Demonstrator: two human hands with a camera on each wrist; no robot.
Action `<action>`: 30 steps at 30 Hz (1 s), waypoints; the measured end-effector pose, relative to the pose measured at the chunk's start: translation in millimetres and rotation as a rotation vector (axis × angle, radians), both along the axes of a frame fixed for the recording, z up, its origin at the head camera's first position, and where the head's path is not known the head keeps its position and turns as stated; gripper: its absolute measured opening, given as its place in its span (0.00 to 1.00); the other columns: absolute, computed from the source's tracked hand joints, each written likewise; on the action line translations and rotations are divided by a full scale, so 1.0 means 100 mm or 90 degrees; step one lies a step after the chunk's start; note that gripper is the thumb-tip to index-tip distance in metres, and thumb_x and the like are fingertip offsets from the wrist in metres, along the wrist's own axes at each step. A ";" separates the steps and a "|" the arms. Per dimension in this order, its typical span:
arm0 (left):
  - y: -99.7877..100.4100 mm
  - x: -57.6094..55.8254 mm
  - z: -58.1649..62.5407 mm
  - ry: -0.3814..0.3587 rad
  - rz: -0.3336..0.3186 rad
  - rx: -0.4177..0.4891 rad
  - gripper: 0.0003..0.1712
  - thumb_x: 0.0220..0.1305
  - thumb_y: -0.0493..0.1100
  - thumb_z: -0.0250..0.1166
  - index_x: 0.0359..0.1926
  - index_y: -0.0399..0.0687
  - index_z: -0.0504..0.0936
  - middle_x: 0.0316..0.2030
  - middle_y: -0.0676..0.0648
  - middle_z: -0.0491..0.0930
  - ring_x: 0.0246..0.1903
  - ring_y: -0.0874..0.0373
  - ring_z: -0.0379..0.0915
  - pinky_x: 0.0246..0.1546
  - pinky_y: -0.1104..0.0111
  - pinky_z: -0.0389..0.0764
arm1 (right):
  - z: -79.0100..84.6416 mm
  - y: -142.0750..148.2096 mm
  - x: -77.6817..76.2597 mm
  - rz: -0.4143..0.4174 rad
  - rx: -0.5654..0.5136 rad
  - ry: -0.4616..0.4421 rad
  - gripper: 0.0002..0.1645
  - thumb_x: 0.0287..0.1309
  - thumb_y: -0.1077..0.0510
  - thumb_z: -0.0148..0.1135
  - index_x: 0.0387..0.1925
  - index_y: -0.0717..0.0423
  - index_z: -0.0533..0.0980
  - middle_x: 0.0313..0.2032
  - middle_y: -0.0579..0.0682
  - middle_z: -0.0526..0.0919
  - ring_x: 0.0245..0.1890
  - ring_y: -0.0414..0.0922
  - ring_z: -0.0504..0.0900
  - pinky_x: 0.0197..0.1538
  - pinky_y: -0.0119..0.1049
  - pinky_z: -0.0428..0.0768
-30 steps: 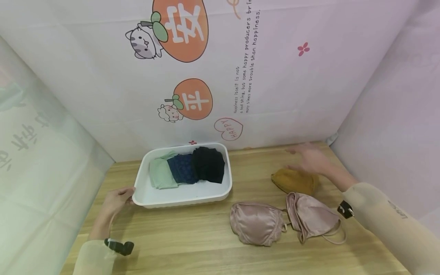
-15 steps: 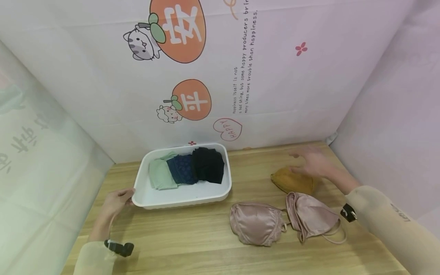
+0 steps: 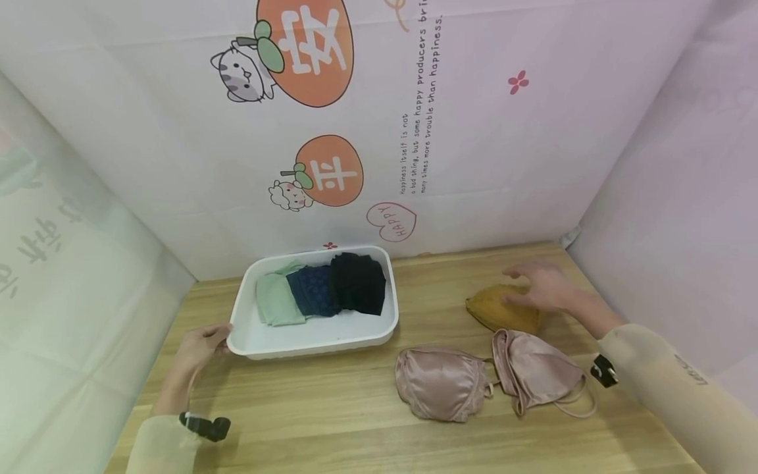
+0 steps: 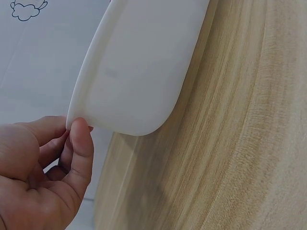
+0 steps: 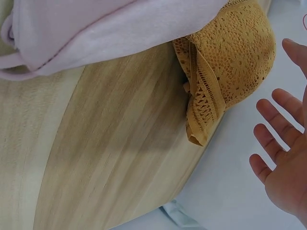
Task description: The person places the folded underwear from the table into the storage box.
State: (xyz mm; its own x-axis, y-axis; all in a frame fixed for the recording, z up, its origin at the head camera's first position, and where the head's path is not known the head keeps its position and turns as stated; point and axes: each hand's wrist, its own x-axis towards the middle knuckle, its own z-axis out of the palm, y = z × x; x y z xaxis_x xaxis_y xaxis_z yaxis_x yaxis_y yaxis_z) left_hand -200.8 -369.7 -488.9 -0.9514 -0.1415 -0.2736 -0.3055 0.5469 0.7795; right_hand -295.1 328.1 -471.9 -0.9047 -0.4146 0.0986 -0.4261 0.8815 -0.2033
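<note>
My left hand (image 3: 200, 349) pinches the near left corner of a white plastic tub (image 3: 308, 343) between thumb and fingers. The left wrist view shows the thumb on the tub's rim (image 4: 124, 72). Over at the right, my right hand (image 3: 546, 286) hovers beside and partly over a folded mustard lace bra (image 3: 497, 311). Its fingers are spread and apart from the bra's lace cup (image 5: 240, 52) in the right wrist view. Inside the tub lie a pale green folded garment (image 3: 278, 299), a navy one (image 3: 314, 293) and a black one (image 3: 360, 283).
A pink satin bra lies on the wooden table (image 3: 296, 415), with one cup (image 3: 444, 382) left and another satin piece (image 3: 535, 372) right, straps between them. That right piece lies close to the mustard bra. White printed cloth (image 3: 462, 131) walls the back and both sides.
My right hand has shifted slightly to the right above the mustard bra and slowed down. The left hand and the tub stay in place.
</note>
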 end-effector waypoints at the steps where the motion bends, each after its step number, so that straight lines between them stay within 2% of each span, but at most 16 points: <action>1: 0.00 0.00 0.00 0.001 -0.001 0.000 0.35 0.77 0.55 0.51 0.68 0.27 0.68 0.55 0.33 0.80 0.37 0.68 0.80 0.48 0.65 0.86 | 0.00 0.00 0.00 0.001 0.001 0.003 0.43 0.54 0.32 0.69 0.61 0.57 0.76 0.52 0.57 0.84 0.56 0.61 0.78 0.61 0.65 0.71; 12: -0.01 0.00 -0.01 -0.003 0.000 -0.006 0.35 0.77 0.56 0.51 0.68 0.29 0.68 0.56 0.33 0.80 0.38 0.67 0.80 0.51 0.63 0.85 | 0.00 0.02 0.06 0.008 -0.001 -0.019 0.42 0.54 0.33 0.70 0.60 0.58 0.77 0.51 0.57 0.85 0.54 0.60 0.80 0.59 0.63 0.74; 23: -0.01 -0.01 0.00 0.004 -0.002 -0.004 0.35 0.78 0.55 0.50 0.68 0.28 0.68 0.55 0.32 0.80 0.38 0.67 0.80 0.47 0.65 0.86 | -0.07 0.03 0.07 0.013 -0.008 -0.005 0.40 0.52 0.34 0.72 0.57 0.58 0.79 0.49 0.56 0.87 0.53 0.61 0.79 0.57 0.64 0.74; 30: 0.00 0.01 0.00 0.003 0.002 -0.002 0.34 0.78 0.55 0.51 0.68 0.29 0.68 0.54 0.34 0.81 0.37 0.68 0.80 0.48 0.66 0.86 | -0.11 0.04 0.09 0.013 0.006 -0.020 0.40 0.53 0.32 0.70 0.57 0.56 0.80 0.55 0.58 0.84 0.58 0.63 0.77 0.61 0.68 0.71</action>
State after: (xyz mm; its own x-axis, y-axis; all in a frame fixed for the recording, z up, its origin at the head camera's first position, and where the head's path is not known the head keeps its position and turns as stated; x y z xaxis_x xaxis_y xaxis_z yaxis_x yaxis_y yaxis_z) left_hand -200.2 -369.3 -488.4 -0.9520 -0.1460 -0.2691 -0.3043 0.5489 0.7786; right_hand -285.7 332.6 -482.6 -0.8989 -0.4331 0.0658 -0.4368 0.8748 -0.2095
